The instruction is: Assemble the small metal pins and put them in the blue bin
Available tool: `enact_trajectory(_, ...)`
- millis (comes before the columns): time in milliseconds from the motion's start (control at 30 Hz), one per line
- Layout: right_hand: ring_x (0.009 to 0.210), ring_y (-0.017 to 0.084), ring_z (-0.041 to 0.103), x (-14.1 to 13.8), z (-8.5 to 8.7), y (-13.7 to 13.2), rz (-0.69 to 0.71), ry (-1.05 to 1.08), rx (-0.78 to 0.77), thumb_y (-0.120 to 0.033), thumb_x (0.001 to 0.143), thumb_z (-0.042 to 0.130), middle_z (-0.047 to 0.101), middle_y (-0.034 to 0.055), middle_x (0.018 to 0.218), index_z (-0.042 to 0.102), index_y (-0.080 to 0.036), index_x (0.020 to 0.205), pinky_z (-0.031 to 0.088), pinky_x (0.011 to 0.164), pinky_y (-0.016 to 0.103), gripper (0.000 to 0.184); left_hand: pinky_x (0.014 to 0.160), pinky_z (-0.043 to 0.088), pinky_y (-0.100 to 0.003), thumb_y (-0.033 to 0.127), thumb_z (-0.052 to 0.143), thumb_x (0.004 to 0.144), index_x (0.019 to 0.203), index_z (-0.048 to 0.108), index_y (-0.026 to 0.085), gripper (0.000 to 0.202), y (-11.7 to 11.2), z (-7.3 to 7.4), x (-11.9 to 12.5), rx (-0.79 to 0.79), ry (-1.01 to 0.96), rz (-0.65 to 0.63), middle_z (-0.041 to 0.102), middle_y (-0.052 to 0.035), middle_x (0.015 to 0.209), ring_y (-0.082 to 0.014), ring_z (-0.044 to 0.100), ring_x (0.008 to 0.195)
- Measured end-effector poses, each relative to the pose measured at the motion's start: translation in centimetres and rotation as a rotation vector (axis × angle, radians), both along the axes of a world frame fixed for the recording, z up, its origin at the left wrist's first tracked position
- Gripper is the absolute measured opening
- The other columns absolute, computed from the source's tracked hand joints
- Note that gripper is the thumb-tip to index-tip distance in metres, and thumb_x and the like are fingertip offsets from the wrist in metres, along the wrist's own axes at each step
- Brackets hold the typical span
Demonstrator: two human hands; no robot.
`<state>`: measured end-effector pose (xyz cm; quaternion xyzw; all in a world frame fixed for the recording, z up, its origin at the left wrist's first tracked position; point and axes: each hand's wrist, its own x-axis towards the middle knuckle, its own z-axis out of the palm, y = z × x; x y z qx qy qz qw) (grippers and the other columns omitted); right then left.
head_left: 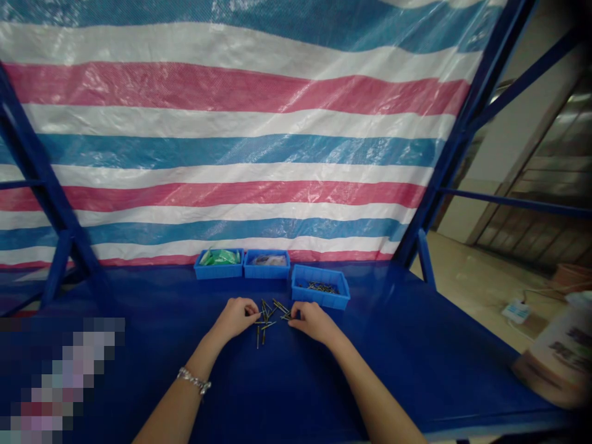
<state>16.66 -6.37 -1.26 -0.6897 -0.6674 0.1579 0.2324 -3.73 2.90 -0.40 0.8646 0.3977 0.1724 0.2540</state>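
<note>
Several thin metal pieces (265, 317), dark at one end and silver at the other like small drill bits or screws, lie loosely on the blue tabletop. At the left side of this pile my left hand (238, 317), with a bracelet at its wrist, has thumb and fingers pinched on one thin piece. My right hand (311, 320) is closed at the right side, its fingertips pinched around the end of another such piece. More small metal pieces (322, 287) lie in a blue bin (326, 301) just behind my right hand.
Behind the pile stand two more blue bins: one (219, 271) holds a green plastic packet (222, 256), the other (266, 271) a clear bag (269, 261). A striped tarp (240, 148) hangs beyond. Blue frame posts flank the table (393, 370); a white container (562, 351) stands right.
</note>
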Motion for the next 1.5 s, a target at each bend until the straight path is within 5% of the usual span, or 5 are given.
enact_trajectory(300, 0.059, 0.013, 0.055, -1.6, -0.8, 0.3, -0.053, 0.057, 0.087, -0.017, 0.068, 0.058, 0.06, -0.0003, 0.061, 0.065, -0.021, 0.074, 0.033, 0.053, 0.02, 0.01, 0.06, 0.039, -0.022, 0.028, 0.055, 0.07, 0.071, 0.065, 0.016, 0.016, -1.4, -1.0, 0.5, 0.076, -0.138, 0.131, 0.063, -0.0017, 0.066, -0.0139, 0.056, 0.061)
enact_trajectory(667, 0.067, 0.016, 0.055, -2.9, -1.8, -0.3, -0.17, 0.127, 0.307, -0.024, 0.075, 0.053, 0.059, 0.0041, 0.073, 0.065, -0.018, 0.077, 0.039, 0.059, 0.024, 0.014, 0.064, 0.042, -0.022, 0.027, 0.054, 0.074, 0.081, 0.061, 0.015, 0.016, -4.9, -1.7, 0.1, 0.087, -0.305, 0.31, 0.064, -0.0028, 0.075, -0.0131, 0.059, 0.068)
enact_trajectory(1167, 0.084, 0.018, 0.05, -4.9, -2.5, -1.3, -0.059, 0.159, 0.431, -0.02, 0.074, 0.054, 0.052, 0.0041, 0.086, 0.06, -0.023, 0.094, 0.042, 0.073, 0.029, 0.021, 0.065, 0.043, -0.023, 0.021, 0.06, 0.067, 0.076, 0.06, 0.014, 0.011, -6.3, -1.4, 0.5, 0.081, -0.442, 0.272, 0.063, -0.0023, 0.073, -0.0124, 0.056, 0.066)
enact_trajectory(1500, 0.082, 0.018, 0.049, -5.3, -2.4, -1.2, 0.043, 0.215, 0.455, -0.027, 0.083, 0.043, 0.054, 0.0046, 0.079, 0.062, -0.02, 0.085, 0.039, 0.075, 0.028, 0.019, 0.065, 0.045, -0.023, 0.028, 0.057, 0.072, 0.077, 0.063, 0.013, 0.017, -6.7, -2.2, 0.8, 0.023, -0.539, 0.197, 0.064, -0.0048, 0.075, -0.0146, 0.06, 0.069)
